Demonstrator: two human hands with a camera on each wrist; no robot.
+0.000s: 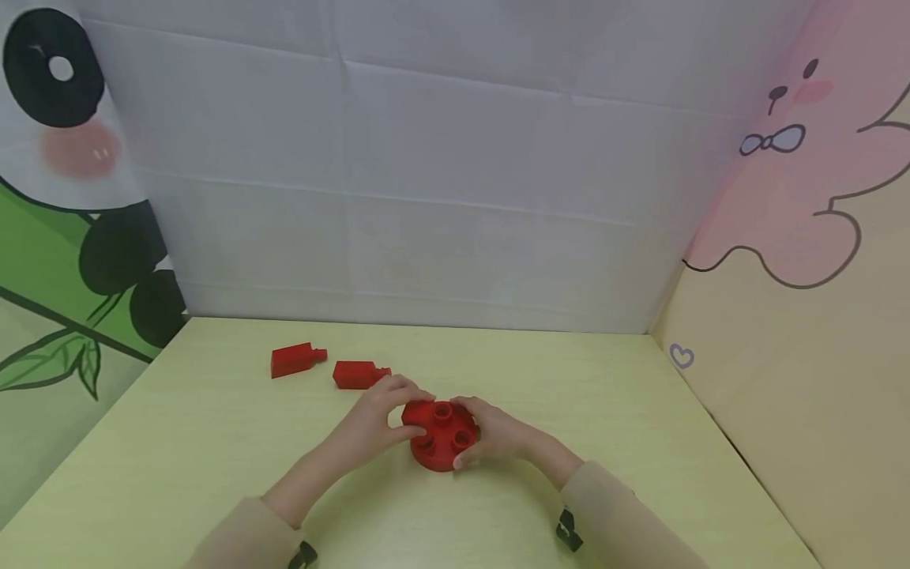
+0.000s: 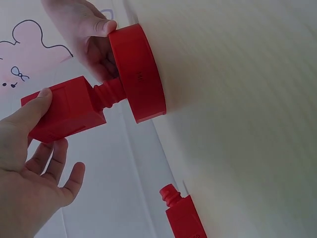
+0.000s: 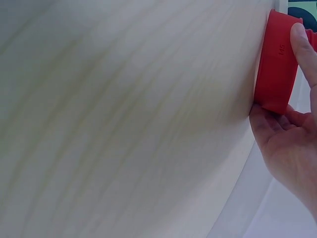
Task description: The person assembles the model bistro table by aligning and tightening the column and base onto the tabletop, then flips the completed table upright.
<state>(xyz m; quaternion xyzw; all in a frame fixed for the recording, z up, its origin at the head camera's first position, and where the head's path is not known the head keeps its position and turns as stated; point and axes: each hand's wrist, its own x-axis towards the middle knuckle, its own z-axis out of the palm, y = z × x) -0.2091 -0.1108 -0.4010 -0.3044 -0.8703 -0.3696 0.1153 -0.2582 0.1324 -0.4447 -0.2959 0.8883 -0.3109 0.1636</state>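
Observation:
A round red base (image 1: 442, 461) with raised round sockets sits on the table in the head view. My right hand (image 1: 498, 431) grips its right side, thumb and fingers around the rim, as the right wrist view also shows around the base (image 3: 278, 64). My left hand (image 1: 377, 411) pinches a red block with a threaded neck (image 2: 64, 109) between thumb and fingers. The neck points down at the base's top and meets it or a socket there; how deep it sits is hidden. Some left fingers stay off the block.
Two more red blocks with threaded necks lie on the pale wooden table (image 1: 604, 379) beyond my left hand: one farther left (image 1: 293, 361), another nearer (image 1: 355, 375). A white cloth wall (image 1: 441, 197) stands at the back, with printed panels on both sides.

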